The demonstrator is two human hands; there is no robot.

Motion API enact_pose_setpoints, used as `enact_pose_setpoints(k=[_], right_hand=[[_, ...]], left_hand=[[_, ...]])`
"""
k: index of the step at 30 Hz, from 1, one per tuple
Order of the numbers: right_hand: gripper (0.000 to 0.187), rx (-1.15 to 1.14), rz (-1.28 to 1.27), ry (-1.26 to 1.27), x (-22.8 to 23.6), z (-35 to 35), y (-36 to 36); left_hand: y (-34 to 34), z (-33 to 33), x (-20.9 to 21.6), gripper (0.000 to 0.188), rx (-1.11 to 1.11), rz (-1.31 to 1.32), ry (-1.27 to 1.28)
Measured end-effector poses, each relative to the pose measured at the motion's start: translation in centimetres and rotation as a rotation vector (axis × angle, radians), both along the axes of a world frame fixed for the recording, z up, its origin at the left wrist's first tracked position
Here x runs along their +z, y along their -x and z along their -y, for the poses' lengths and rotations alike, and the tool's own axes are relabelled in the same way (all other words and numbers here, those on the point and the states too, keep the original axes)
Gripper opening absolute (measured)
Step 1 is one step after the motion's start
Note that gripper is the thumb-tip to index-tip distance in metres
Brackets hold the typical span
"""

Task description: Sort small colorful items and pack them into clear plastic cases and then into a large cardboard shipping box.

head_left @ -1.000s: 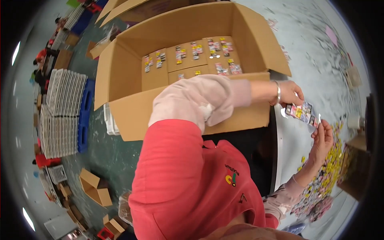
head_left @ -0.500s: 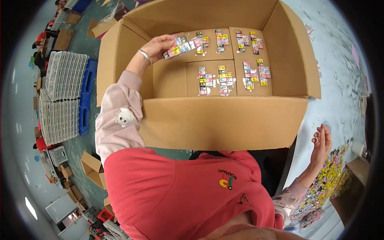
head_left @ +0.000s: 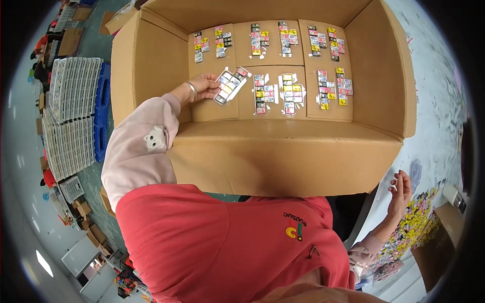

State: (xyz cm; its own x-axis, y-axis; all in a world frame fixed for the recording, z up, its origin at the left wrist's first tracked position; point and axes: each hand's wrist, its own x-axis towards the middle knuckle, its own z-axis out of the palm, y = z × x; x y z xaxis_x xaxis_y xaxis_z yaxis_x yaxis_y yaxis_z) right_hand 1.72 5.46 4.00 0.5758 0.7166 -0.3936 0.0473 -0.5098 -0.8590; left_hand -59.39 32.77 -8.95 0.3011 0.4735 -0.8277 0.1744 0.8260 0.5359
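Note:
My left hand (head_left: 206, 87), with a bangle at its wrist, reaches into a big cardboard box (head_left: 273, 159). Its fingers pinch the left edge of a clear-wrapped bundle of small coloured blocks (head_left: 230, 86), tilted above the box's near-left floor. Similar bundles lie flat in two rows on the cardboard inside; the closest is a bundle in pink, black and yellow (head_left: 260, 94) just to the right. Out at the right, above a pale tabletop, is my right hand (head_left: 400, 194). Its fingers are loosely bent and slightly apart, holding nothing.
A heap of small yellow, pink and black pieces (head_left: 414, 217) covers part of the pale table (head_left: 429, 146) at right. A clear plastic piece (head_left: 415, 171) lies near my right hand. Stacked white crates (head_left: 70, 121) stand by a blue pallet (head_left: 102, 111) at left.
My left hand has come nearer and lowered the bundle towards the box floor, uncovering two bundles in the far-left corner. The view has shifted slightly. My right hand stays beside the box.

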Motion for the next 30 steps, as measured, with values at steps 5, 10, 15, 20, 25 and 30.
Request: enact_pose_setpoints(k=[5, 10, 15, 20, 25, 30], right_hand=[[0.028, 0.053, 0.054, 0.053, 0.0, 0.4, 0.1], [0.029, 0.087, 0.058, 0.076, -0.4, 1.1, 0.1], [0.028, 0.095, 0.041, 0.082, -1.1, 1.6, -0.1], [0.024, 0.104, 0.054, 0.084, -1.4, 1.1, 0.8], [0.022, 0.069, 0.022, 0.074, -1.5, 1.4, 0.8], [0.023, 0.022, -0.038, 0.047, -1.6, 2.4, 0.3]], left_hand=[[-1.0, 0.7, -0.8, 0.009, -0.195, -0.425, 0.101], [-1.4, 0.5, -0.3, 0.001, -0.048, -0.347, 0.070], [2.6, -2.9, -0.4, 0.014, -0.520, -0.280, -0.298], [-2.2, -3.9, 0.7, 0.017, -1.199, -0.500, -0.546], [-7.8, -2.1, 2.1, 0.025, -1.621, -0.764, -0.912], [-5.4, -3.3, 2.4, 0.039, -1.242, -0.694, -0.905]])
